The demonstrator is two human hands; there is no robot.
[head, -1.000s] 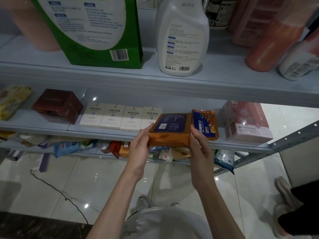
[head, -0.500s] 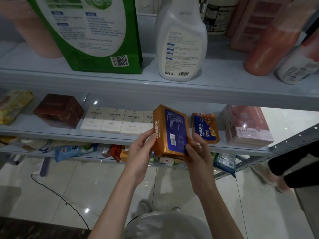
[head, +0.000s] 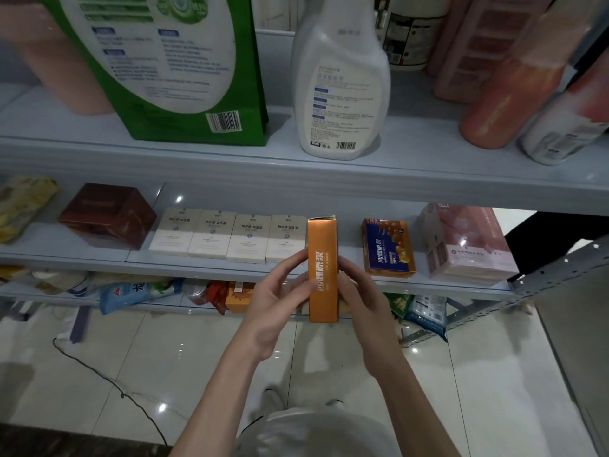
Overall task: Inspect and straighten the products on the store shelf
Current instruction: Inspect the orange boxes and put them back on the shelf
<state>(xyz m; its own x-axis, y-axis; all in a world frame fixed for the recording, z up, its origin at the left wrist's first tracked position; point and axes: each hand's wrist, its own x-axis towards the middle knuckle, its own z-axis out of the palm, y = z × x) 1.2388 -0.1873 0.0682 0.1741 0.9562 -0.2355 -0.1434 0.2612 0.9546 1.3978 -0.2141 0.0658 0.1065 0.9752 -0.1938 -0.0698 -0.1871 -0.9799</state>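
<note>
Free slot on the middle shelf [head: 351, 255] between the white boxes [head: 230, 235] and the blue box [head: 389, 249]; my orange box [head: 323, 275] stands right before it. Upper shelf [head: 296, 183] caps my reach overhead. Pink pack [head: 461, 245] sits near the blue box, tight gap there.

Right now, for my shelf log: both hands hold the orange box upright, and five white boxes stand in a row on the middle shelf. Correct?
No: the head view shows four white boxes in that row, not five. The left hand and right hand do hold the orange box upright.
</note>
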